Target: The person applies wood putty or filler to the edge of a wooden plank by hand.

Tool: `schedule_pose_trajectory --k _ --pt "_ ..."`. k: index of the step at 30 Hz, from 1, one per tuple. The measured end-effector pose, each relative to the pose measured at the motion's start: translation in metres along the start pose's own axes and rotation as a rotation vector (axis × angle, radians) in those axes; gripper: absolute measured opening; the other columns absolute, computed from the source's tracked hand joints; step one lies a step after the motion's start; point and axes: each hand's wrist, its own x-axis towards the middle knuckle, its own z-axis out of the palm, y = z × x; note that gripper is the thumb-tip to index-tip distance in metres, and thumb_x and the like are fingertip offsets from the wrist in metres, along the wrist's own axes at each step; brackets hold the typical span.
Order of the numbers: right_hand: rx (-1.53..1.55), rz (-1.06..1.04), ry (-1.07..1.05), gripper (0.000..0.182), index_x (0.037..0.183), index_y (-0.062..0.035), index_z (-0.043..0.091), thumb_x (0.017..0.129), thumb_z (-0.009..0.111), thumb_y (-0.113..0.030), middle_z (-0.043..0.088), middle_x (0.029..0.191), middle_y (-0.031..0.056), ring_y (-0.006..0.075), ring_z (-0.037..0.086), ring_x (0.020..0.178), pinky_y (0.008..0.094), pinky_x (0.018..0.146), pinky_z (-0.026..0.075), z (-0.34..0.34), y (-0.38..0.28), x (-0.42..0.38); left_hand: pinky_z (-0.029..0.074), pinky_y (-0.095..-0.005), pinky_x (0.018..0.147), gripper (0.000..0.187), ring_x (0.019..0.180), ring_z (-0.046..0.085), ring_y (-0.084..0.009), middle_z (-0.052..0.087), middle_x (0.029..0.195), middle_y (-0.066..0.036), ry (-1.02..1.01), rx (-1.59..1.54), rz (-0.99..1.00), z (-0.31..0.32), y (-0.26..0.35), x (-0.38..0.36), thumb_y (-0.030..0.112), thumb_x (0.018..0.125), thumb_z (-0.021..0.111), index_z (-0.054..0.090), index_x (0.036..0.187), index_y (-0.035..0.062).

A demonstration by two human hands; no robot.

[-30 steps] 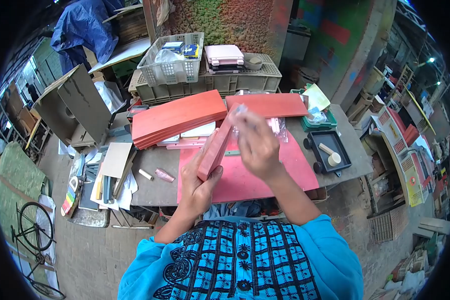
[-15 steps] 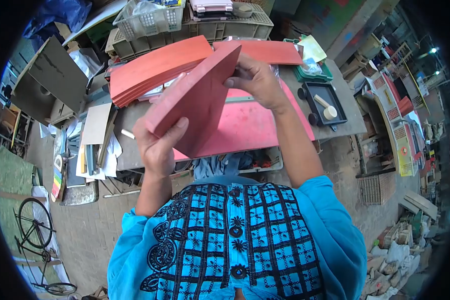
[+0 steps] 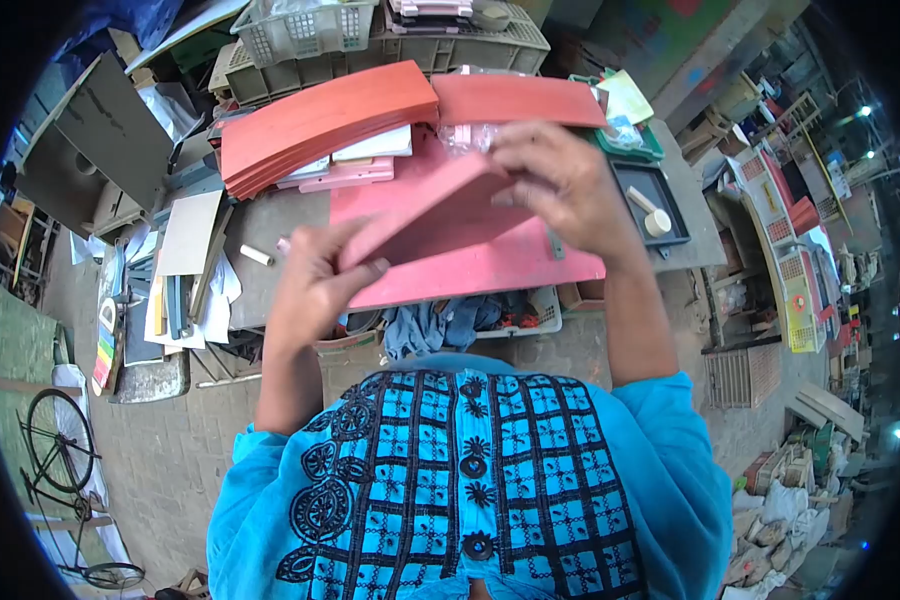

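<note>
A flat dark-red board (image 3: 440, 215) is tilted in the air above the pink work surface (image 3: 490, 268). Its left end is gripped by my left hand (image 3: 320, 282), the thumb on the near side. My right hand (image 3: 570, 190), blurred by motion, has its fingers at the board's upper right end; their exact contact is smeared. Behind the board, a stack of curved orange-red boards (image 3: 330, 120) lies at the back left, on white and pink pieces. More orange-red board (image 3: 520, 100) lies to its right.
A black tray (image 3: 650, 205) holding a pale round piece stands at the right, with a green basket (image 3: 635, 142) behind it. A short white cylinder (image 3: 256, 255) and a pale panel (image 3: 189, 232) are at the left. Grey crates (image 3: 385, 62) line the back.
The board has been lowered and tilted flatter. My right hand has moved right and down, and my left hand slightly up. More of the stack and the pieces under it shows.
</note>
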Motion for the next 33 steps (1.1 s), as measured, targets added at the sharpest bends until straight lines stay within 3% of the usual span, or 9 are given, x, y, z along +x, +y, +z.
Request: schedule_pose_trajectory --k 3,5,11,15,16,20,24,28,33 --pt "-0.001 0.028 0.004 0.029 0.100 0.0002 0.065 0.071 0.068 0.005 0.063 0.107 0.0119 0.0274 0.064 0.095 0.0355 0.080 0.054 0.002 -0.012 -0.012 0.048 -0.0431 0.060 0.041 0.061 0.063 -0.0372 0.062 0.066 -0.023 -0.155 0.147 -0.006 0.008 0.027 0.003 0.014 0.075 0.069 0.068 0.113 -0.0004" --pt "0.046 0.074 0.010 0.029 0.099 -0.0003 0.065 0.071 0.067 0.006 0.062 0.107 0.0124 0.0289 0.065 0.095 0.0352 0.079 0.054 0.002 -0.018 -0.022 0.049 -0.0456 0.065 0.048 0.065 0.063 -0.0403 0.062 0.067 -0.026 -0.213 0.216 0.025 0.013 0.043 0.005 0.018 0.077 0.066 0.064 0.121 -0.0002" --pt "0.240 0.122 -0.034 0.039 0.107 -0.0034 0.067 0.070 0.066 0.009 0.063 0.110 0.0117 0.0276 0.065 0.102 0.0359 0.086 0.054 -0.006 -0.019 -0.058 0.049 -0.0509 0.075 0.063 0.074 0.064 -0.0426 0.064 0.075 -0.027 -0.273 0.311 0.184 0.052 0.064 -0.001 0.023 0.079 0.064 0.052 0.137 0.0018" --pt "0.515 0.337 0.313 0.027 0.109 0.0003 0.066 0.083 0.068 0.006 0.065 0.105 0.0102 0.0155 0.062 0.097 0.0272 0.084 0.050 -0.025 -0.039 -0.082 0.049 -0.0498 0.086 0.064 0.094 0.063 -0.0467 0.063 0.106 -0.033 -0.212 0.152 0.187 0.087 0.086 -0.004 0.017 0.080 0.064 0.045 0.139 -0.0034" --pt "0.559 0.355 0.426 0.025 0.110 0.0011 0.065 0.086 0.068 0.005 0.065 0.102 0.0093 0.0115 0.061 0.093 0.0245 0.080 0.050 -0.028 -0.043 -0.089 0.048 -0.0491 0.092 0.066 0.104 0.060 -0.0480 0.056 0.124 -0.034 -0.273 0.153 0.129 0.091 0.092 -0.003 0.013 0.080 0.064 0.042 0.140 -0.0050" --pt "0.072 0.152 0.412 0.028 0.109 0.0007 0.060 0.083 0.069 0.008 0.066 0.099 0.0079 0.0065 0.059 0.077 0.0219 0.064 0.049 -0.054 -0.056 -0.130 0.047 -0.0495 0.097 0.075 0.110 0.058 -0.0484 0.050 0.132 -0.035 -0.266 0.209 0.192 0.119 0.103 -0.005 0.009 0.077 0.061 0.033 0.146 -0.0019" --pt "0.326 0.322 0.752 0.018 0.093 0.0003 0.067 0.079 0.071 0.011 0.068 0.094 0.0097 0.0114 0.063 0.078 0.0239 0.066 0.050 -0.043 -0.093 -0.146 0.045 -0.0499 0.099 0.082 0.113 0.055 -0.0506 0.048 0.133 -0.037 -0.294 0.203 0.168 0.138 0.114 -0.009 0.006 0.074 0.059 0.027 0.150 0.0005" --pt "0.103 0.374 0.535 0.019 0.096 0.0003 0.067 0.079 0.070 0.009 0.068 0.096 0.0119 0.0172 0.066 0.084 0.0288 0.071 0.053 -0.048 -0.091 -0.178 0.044 -0.0501 0.101 0.082 0.118 0.051 -0.0518 0.046 0.135 -0.038 -0.317 0.159 0.174 0.157 0.117 -0.015 0.007 0.075 0.059 0.026 0.150 0.0009" --pt "0.043 0.279 0.572 0.019 0.095 -0.0009 0.069 0.079 0.067 0.010 0.067 0.101 0.0117 0.0195 0.067 0.087 0.0293 0.070 0.054 -0.049 -0.093 -0.185 0.044 -0.0504 0.102 0.079 0.122 0.049 -0.0520 0.045 0.137 -0.037 -0.290 0.208 0.206 0.176 0.118 -0.024 0.010 0.079 0.061 0.027 0.150 0.0008"
